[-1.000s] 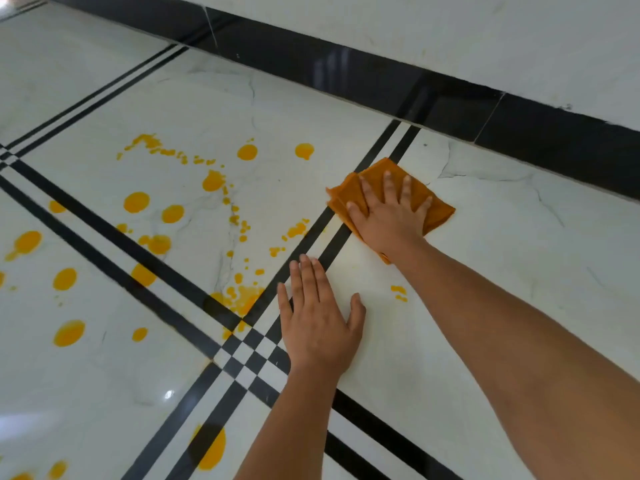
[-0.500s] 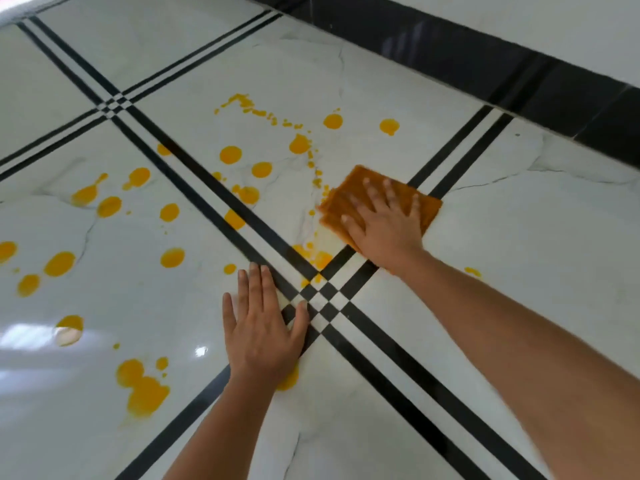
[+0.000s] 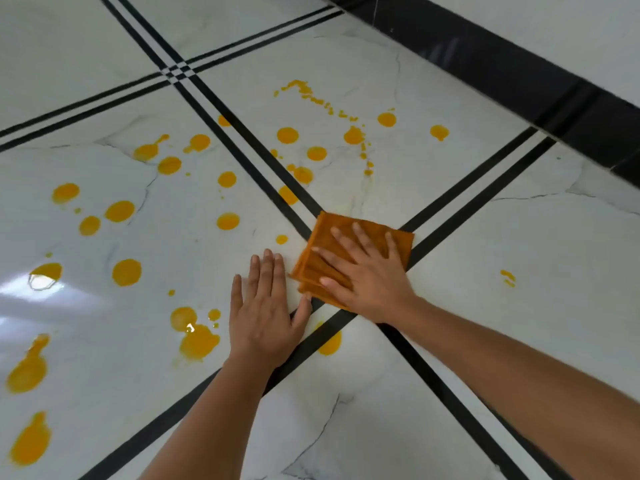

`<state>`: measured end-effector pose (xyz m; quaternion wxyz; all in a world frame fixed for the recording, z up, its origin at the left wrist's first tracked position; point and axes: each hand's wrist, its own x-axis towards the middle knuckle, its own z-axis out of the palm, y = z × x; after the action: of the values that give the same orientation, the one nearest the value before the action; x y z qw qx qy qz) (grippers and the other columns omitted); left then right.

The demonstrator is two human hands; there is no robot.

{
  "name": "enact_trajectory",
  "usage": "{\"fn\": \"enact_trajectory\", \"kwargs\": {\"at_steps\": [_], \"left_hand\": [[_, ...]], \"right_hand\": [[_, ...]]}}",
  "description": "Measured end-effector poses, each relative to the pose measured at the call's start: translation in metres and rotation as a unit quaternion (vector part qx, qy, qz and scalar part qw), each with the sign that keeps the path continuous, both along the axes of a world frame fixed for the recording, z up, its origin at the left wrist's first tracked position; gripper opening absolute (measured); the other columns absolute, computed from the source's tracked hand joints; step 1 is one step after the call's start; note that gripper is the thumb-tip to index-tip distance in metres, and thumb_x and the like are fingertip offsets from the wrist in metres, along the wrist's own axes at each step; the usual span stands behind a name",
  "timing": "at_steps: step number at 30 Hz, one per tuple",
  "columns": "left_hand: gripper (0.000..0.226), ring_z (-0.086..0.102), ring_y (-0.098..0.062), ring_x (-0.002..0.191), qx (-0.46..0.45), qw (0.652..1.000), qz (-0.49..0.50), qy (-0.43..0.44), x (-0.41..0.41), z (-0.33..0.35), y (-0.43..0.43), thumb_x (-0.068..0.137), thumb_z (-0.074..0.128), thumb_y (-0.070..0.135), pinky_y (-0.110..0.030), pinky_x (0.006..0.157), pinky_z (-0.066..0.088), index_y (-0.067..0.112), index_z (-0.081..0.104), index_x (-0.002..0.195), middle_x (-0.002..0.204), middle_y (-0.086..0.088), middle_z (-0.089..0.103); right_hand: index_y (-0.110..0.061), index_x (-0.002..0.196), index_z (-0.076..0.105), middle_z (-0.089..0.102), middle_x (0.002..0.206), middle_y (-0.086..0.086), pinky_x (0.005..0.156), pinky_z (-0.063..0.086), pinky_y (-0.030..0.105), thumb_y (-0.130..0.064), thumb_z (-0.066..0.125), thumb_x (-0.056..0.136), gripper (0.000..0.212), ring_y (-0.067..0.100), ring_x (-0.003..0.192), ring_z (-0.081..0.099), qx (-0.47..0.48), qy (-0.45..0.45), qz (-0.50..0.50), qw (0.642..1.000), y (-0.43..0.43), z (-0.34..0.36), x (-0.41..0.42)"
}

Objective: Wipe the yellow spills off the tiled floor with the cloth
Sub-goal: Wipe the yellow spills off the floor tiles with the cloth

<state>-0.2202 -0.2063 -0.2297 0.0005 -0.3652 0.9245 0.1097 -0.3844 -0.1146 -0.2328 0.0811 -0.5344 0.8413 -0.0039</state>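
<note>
Orange cloth (image 3: 360, 251), folded square, lies over the crossing of the black floor lines, pressed flat under the right hand (image 3: 367, 275), fingers spread. The left hand (image 3: 266, 313) rests open on the tile just beside it. Most yellow spills (image 3: 228, 221) lie left and ahead. Since a moment ago the cloth has slid nearer, leaving that patch clean.

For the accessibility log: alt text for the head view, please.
A right hand presses a folded orange cloth flat on a white tiled floor where black lines cross; the left hand rests flat beside it. Many yellow spills remain, mostly left.
</note>
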Motion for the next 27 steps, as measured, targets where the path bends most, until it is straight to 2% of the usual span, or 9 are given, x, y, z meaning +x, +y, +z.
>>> {"fn": "enact_trajectory", "kwargs": {"at_steps": [2, 5, 10, 15, 18, 20, 23, 24, 27], "left_hand": [[0.085, -0.009, -0.017, 0.143, 0.005, 1.000, -0.008, -0.007, 0.004, 0.000, 0.002, 0.078, -0.006, 0.063, -0.035, 0.110, -0.012, 0.015, -0.002, 0.148, 0.157, -0.002, -0.004], [0.084, -0.013, -0.016, 0.142, 0.019, 1.000, -0.001, -0.008, 0.007, 0.001, 0.008, 0.077, -0.008, 0.061, -0.035, 0.112, -0.012, 0.016, -0.006, 0.148, 0.157, -0.001, -0.008], [0.079, -0.017, -0.014, 0.139, 0.030, 0.999, -0.027, -0.017, 0.040, 0.003, 0.026, 0.079, -0.012, 0.065, -0.034, 0.111, -0.015, 0.019, -0.011, 0.144, 0.153, 0.002, -0.012], [0.076, -0.017, -0.014, 0.140, 0.031, 0.999, -0.013, -0.028, 0.064, 0.005, 0.041, 0.079, -0.016, 0.063, -0.031, 0.109, -0.021, 0.021, -0.013, 0.142, 0.151, 0.003, -0.015], [0.076, -0.016, -0.014, 0.140, 0.029, 0.999, -0.006, -0.018, 0.060, 0.007, 0.039, 0.079, -0.015, 0.064, -0.032, 0.110, -0.019, 0.021, -0.013, 0.142, 0.150, 0.004, -0.014], [0.074, -0.018, -0.013, 0.139, 0.028, 0.999, -0.010, -0.019, 0.058, 0.008, 0.041, 0.080, -0.009, 0.061, -0.033, 0.111, -0.018, 0.021, -0.014, 0.141, 0.149, 0.004, -0.017], [0.075, -0.020, -0.014, 0.139, 0.035, 0.999, -0.008, -0.029, 0.055, 0.006, 0.046, 0.079, -0.010, 0.059, -0.034, 0.111, -0.017, 0.020, -0.014, 0.144, 0.152, 0.002, -0.017], [0.077, -0.020, -0.014, 0.139, 0.038, 0.999, -0.011, -0.030, 0.052, 0.005, 0.048, 0.079, -0.011, 0.060, -0.034, 0.111, -0.017, 0.020, -0.013, 0.145, 0.153, 0.002, -0.016], [0.078, -0.022, -0.013, 0.138, 0.045, 0.998, -0.035, -0.036, 0.044, 0.005, 0.053, 0.076, -0.017, 0.062, -0.035, 0.111, -0.017, 0.022, -0.018, 0.143, 0.149, 0.003, -0.022]], "right_hand": [[-0.050, 0.143, 0.003, -0.001, 0.159, -0.008, 0.110, -0.001, 0.061, -0.070, 0.004, 0.083, 0.063, 0.022, 0.146, -0.006, 0.020, -0.004, -0.012, 1.000, 0.003, 0.005, -0.023], [-0.044, 0.146, 0.006, 0.000, 0.159, -0.003, 0.110, -0.003, 0.063, -0.068, 0.011, 0.088, 0.063, 0.027, 0.145, -0.007, 0.001, -0.033, -0.186, 0.982, -0.011, 0.005, -0.017], [-0.050, 0.143, 0.000, 0.002, 0.159, -0.003, 0.110, 0.002, 0.064, -0.078, 0.006, 0.080, 0.070, 0.028, 0.145, -0.004, 0.016, -0.012, 0.027, 0.999, 0.048, 0.002, 0.045], [-0.047, 0.144, -0.009, -0.007, 0.159, -0.001, 0.107, -0.005, 0.064, -0.081, 0.009, 0.078, 0.076, 0.031, 0.144, -0.010, 0.027, -0.021, -0.138, 0.990, 0.020, 0.004, 0.026], [-0.049, 0.143, -0.008, -0.007, 0.158, -0.002, 0.108, 0.002, 0.068, -0.082, 0.009, 0.077, 0.076, 0.030, 0.144, -0.008, 0.014, -0.006, 0.053, 0.998, 0.061, 0.000, 0.065], [-0.052, 0.139, -0.018, -0.017, 0.155, -0.006, 0.109, 0.001, 0.066, -0.082, 0.005, 0.074, 0.075, 0.027, 0.144, -0.013, 0.058, -0.015, 0.087, 0.994, 0.075, 0.004, 0.041], [-0.047, 0.143, -0.013, -0.011, 0.158, -0.002, 0.108, -0.004, 0.065, -0.081, 0.004, 0.074, 0.079, 0.031, 0.144, -0.011, 0.043, -0.026, -0.134, 0.990, 0.047, 0.007, 0.017], [-0.045, 0.144, -0.010, -0.008, 0.159, 0.000, 0.107, -0.006, 0.065, -0.081, 0.003, 0.075, 0.080, 0.033, 0.144, -0.010, 0.032, -0.024, -0.154, 0.987, 0.044, 0.007, 0.026], [-0.045, 0.146, 0.002, 0.004, 0.159, 0.000, 0.107, 0.007, 0.069, -0.080, 0.004, 0.078, 0.076, 0.032, 0.144, 0.000, 0.005, -0.007, 0.037, 0.999, 0.084, -0.004, 0.054]]}}
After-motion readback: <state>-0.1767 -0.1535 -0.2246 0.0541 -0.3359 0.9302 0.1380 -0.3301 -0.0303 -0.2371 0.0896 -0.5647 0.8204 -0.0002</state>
